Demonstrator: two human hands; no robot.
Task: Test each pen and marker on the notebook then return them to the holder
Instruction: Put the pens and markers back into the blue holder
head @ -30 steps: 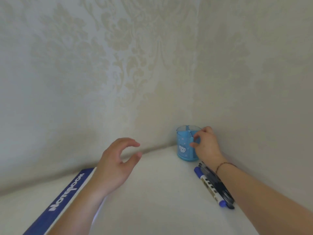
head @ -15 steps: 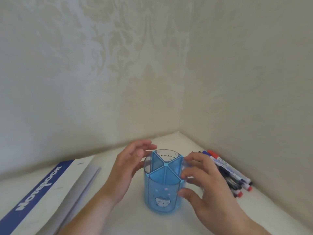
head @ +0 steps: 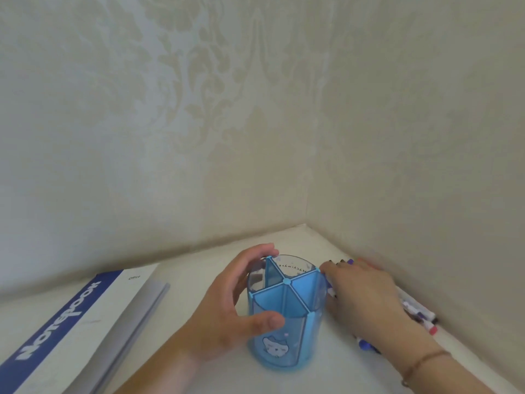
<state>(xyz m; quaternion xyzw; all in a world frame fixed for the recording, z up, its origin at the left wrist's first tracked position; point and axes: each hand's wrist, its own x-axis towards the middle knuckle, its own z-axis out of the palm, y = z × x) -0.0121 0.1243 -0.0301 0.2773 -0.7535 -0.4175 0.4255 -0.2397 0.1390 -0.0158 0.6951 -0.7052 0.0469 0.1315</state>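
A translucent blue pen holder [head: 287,348] with divided compartments and a cat print stands on the white surface, and nothing shows inside it. My left hand [head: 227,314] grips it, fingers round its left and far side and thumb on its front. Just right of the holder, my right hand [head: 366,297] lies over a pile of pens and markers [head: 420,314] along the right wall, its fingers stretched out on them. Much of the pile is hidden under this hand. A closed blue-and-white notebook [head: 85,317] lies at the left.
Two wallpapered walls meet in a corner [head: 306,223] just behind the holder and bound the surface at the back and right. A blue-capped marker [head: 362,344] pokes out under my right wrist.
The holder came from the corner toward me. My right hand let go of it and moved right onto the pens. My left hand closed round the holder.
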